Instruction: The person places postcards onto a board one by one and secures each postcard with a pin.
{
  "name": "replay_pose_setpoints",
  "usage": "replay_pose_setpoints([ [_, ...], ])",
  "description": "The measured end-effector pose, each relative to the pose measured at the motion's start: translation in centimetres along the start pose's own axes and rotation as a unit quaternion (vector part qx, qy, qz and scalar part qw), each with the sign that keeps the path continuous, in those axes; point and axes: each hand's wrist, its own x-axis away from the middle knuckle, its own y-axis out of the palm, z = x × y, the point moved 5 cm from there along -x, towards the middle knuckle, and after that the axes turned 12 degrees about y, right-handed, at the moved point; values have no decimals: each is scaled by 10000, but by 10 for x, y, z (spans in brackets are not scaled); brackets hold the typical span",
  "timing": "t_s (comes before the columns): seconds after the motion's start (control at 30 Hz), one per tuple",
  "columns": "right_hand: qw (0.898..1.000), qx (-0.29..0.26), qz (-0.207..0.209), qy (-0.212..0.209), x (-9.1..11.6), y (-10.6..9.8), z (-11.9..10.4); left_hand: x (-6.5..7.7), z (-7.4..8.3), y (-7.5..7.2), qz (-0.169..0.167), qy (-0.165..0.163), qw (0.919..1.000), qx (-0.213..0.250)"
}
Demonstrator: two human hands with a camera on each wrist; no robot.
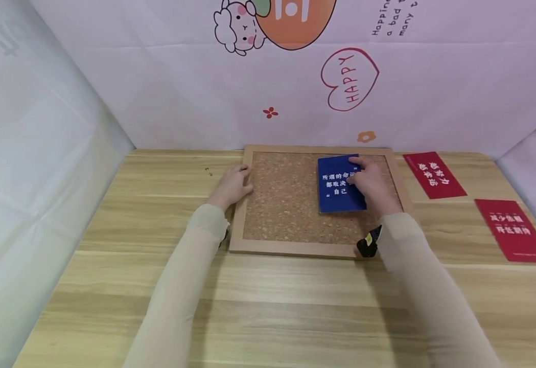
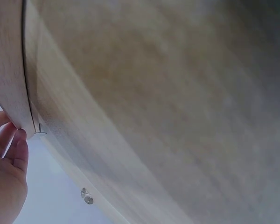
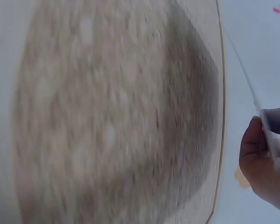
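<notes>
A wood-framed cork board [image 1: 290, 204] lies on the table. At its left side my left hand [image 1: 232, 186] holds the frame's edge; in the left wrist view my left hand [image 2: 9, 168] has its fingertips against the frame's outer side [image 2: 9, 60]. Over the right half of the cork, my right hand [image 1: 371, 184] pinches a blue card [image 1: 336, 197] with white Chinese writing by its right part. Seen edge-on in the right wrist view, the card [image 3: 242, 70] is between the thumb and fingers of my right hand [image 3: 263, 172], raised from the cork.
Two red cards with white writing lie right of the board, one near the back [image 1: 435, 175] and one closer [image 1: 516, 230]. Small clear pushpins [image 2: 87, 196] are on the table left of the board. A white printed backdrop [image 1: 194, 97] stands behind the table.
</notes>
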Motion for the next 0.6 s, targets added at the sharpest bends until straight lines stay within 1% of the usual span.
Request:
replay_pose_setpoints([
  [0.23,9991,-110,-394,71,6,30,-7,0,-1,0,4,-50,9999,113],
  [0.43,9982,-32,-595,-118,12,55,-12,0,-1,-1,3,-73,9998,185],
  [0.6,9968,-116,-772,-148,14,75,-14,-1,-1,0,-19,-73,9998,167],
])
